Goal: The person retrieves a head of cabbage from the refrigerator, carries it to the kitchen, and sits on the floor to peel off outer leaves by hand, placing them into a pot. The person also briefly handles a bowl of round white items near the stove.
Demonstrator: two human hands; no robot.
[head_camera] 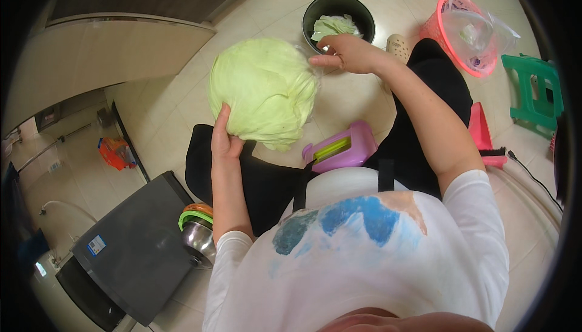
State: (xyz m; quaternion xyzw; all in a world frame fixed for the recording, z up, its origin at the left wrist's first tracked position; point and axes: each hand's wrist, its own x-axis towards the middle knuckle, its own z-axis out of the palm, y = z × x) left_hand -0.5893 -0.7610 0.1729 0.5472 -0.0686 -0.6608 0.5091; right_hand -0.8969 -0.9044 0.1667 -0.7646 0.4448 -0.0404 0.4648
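A large pale green cabbage is held up in front of me by my left hand, its thumb on the near side and the other fingers hidden beneath. What looks like clear plastic shows along the cabbage's right edge. My right hand is between the cabbage and a dark round pot, its fingers bent and apart, with nothing seen in them. Loose cabbage leaves lie inside the pot on the tiled floor. Close to my lap is a purple plastic container with light green parts inside.
At the upper right stand a pink basket with a plastic bag in it and a green plastic stool. A pink dustpan and a brush lie at right. Metal and plastic bowls sit beside a grey appliance at lower left.
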